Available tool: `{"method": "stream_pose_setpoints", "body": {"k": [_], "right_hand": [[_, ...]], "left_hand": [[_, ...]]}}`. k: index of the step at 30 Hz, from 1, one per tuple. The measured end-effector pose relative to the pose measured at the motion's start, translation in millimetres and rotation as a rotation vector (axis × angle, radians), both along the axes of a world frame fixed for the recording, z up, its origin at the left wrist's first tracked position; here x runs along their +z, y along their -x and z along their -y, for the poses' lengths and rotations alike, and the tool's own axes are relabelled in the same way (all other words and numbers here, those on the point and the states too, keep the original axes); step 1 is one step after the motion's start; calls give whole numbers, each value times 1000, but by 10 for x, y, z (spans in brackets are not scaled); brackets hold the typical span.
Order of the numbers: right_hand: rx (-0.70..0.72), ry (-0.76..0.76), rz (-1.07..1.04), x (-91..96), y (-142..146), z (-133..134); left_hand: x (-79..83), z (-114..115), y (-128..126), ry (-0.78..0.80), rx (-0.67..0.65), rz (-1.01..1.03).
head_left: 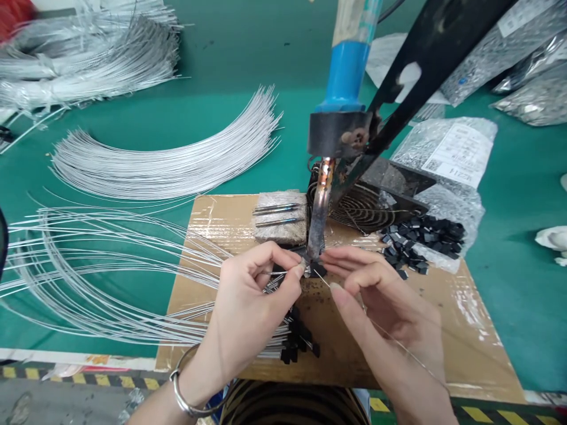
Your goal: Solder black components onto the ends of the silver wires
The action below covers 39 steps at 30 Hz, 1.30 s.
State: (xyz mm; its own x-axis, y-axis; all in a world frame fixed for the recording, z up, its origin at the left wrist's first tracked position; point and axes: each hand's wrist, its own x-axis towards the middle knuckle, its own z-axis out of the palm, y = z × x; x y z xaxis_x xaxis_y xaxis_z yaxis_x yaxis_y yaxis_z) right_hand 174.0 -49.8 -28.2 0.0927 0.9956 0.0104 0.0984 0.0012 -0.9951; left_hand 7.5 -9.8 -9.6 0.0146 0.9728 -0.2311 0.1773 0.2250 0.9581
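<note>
My left hand (254,295) is closed in a pinch on thin white wires (110,283) and holds one wire end at a small black component (316,270) under the soldering iron tip (318,227). A bracelet circles that wrist. My right hand (381,307) pinches a thin strand of solder wire (398,342), its end pointing at the same component. The iron hangs fixed on a black stand (425,65) with a blue handle (348,71). Wires with black components on their ends (299,342) lie below my left hand.
A taped cardboard sheet (465,330) covers the green table. On it sit a grey block with metal tips (279,218), a small fan (363,206) and a bag of black components (420,239). Curved wire bundles (168,159) lie to the left; silver bags (527,53) at back right.
</note>
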Motion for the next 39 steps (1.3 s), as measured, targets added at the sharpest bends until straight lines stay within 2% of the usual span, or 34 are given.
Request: {"method": "stream_pose_setpoints", "body": {"k": [10, 39], "right_hand": [[-59, 105, -113, 35, 75, 1], [-77, 45, -95, 29, 86, -14]], "left_hand": [[38, -40, -20, -9, 7, 12], [93, -49, -29, -31, 28, 16]]}}
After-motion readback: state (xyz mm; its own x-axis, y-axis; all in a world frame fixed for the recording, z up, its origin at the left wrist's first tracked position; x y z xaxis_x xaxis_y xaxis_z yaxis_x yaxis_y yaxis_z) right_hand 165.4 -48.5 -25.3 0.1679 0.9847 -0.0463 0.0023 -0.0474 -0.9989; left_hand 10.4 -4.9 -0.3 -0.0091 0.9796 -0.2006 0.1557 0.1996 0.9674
